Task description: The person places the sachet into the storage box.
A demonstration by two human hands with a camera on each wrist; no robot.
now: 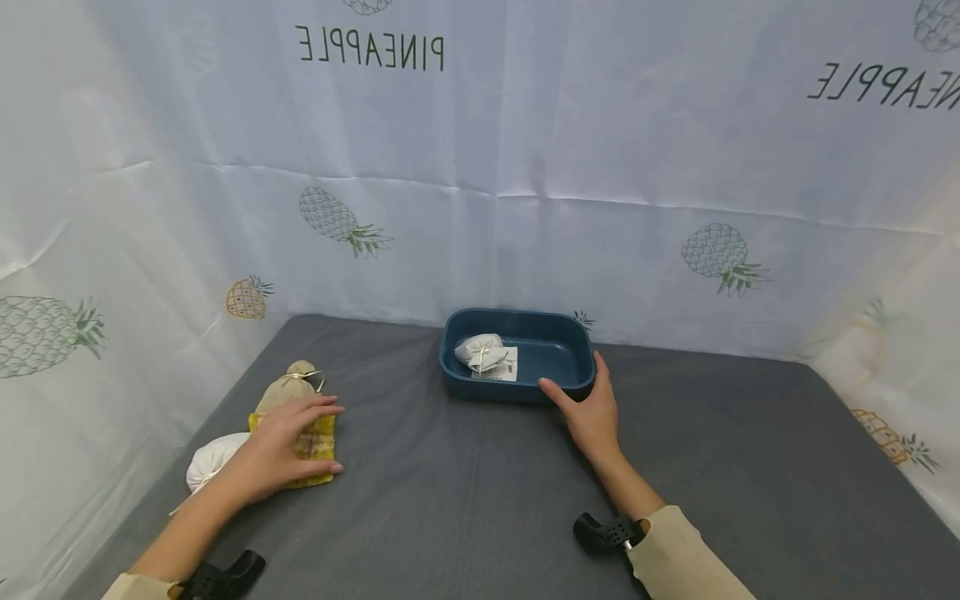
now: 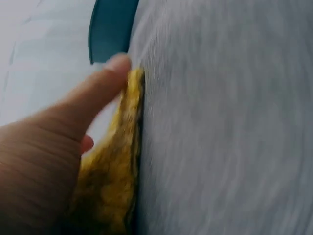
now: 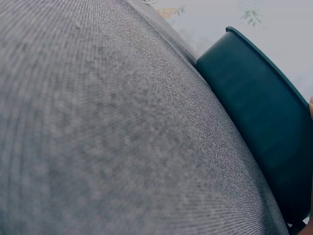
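The right hand (image 1: 595, 417) clasps the blue tray (image 1: 558, 352), seemingly steadying it; the left hand (image 1: 272, 452) spans a yellow packet (image 1: 321, 442), unclosed.

The grey cloth-covered table (image 1: 465, 492) carries a blue rectangular tub (image 1: 483, 391) near centre; at lower left, a tied beige pouch (image 1: 281, 392), a white pouch (image 1: 212, 458) and a yellow textured square (image 1: 320, 446).

1 bag (image 1: 480, 348) in tray (image 1: 553, 358), 2 bags (image 1: 213, 458) L
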